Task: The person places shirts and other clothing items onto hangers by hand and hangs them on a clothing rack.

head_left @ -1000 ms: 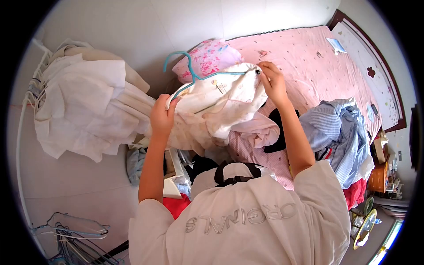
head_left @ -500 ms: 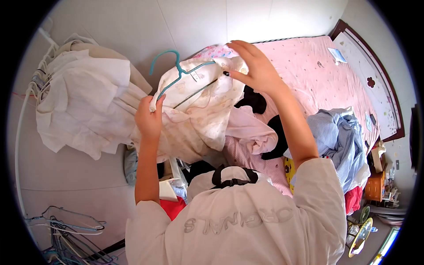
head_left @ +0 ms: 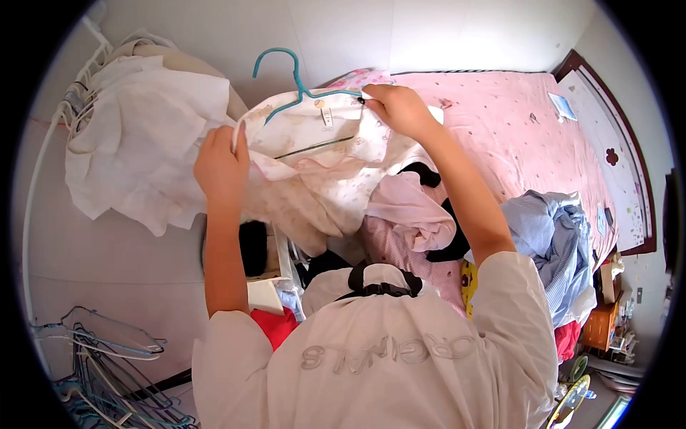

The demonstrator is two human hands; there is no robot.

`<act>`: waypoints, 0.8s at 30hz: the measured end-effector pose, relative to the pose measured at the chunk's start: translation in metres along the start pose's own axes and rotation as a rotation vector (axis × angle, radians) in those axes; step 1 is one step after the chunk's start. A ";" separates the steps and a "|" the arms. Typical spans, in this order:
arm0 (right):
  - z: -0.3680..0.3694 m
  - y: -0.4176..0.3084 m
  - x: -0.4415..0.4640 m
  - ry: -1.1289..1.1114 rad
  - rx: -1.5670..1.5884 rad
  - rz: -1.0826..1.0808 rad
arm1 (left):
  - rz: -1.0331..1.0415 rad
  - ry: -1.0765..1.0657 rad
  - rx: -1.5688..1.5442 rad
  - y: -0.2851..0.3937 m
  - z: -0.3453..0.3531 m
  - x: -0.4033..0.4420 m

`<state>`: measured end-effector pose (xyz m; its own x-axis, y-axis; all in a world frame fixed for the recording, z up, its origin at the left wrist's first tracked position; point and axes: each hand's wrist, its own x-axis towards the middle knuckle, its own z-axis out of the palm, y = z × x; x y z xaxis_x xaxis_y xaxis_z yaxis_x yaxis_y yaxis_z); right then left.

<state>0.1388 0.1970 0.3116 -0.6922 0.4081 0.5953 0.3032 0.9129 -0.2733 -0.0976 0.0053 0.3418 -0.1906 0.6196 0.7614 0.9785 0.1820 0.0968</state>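
Observation:
A cream patterned shirt (head_left: pixel 336 189) hangs in front of me on a teal hanger (head_left: pixel 299 80), whose hook points up and left. My left hand (head_left: pixel 223 161) pinches the shirt's left shoulder, thumb against the cloth. At the other shoulder, my right hand (head_left: pixel 401 111) is closed on the shirt near the end of the hanger's arm. Between the hands the collar lies open, and a small label (head_left: pixel 326 116) shows inside it. The hanger's lower bar shows in part; the rest is hidden by cloth.
White garments (head_left: pixel 136 136) hang on a white rack (head_left: pixel 39 186) at left. Several loose hangers (head_left: pixel 107 365) hang below. A bed with a pink sheet (head_left: pixel 500 129) holds a pink garment (head_left: pixel 411 211) and blue striped clothing (head_left: pixel 547 236). An open box (head_left: pixel 282 254) is below the shirt.
My left hand has moved left and up, spreading the shirt's shoulder outward. My right hand has gone from spread fingers to closed on the other shoulder. The collar now faces me more squarely.

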 end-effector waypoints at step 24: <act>-0.006 -0.008 -0.006 -0.122 0.229 0.032 | -0.309 -0.462 -0.703 0.028 0.008 -0.027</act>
<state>0.1446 0.1876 0.3149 -0.7629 0.4199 0.4916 0.1799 0.8682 -0.4624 -0.0655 -0.0005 0.3189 -0.3173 0.8938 0.3168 0.6718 -0.0239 0.7403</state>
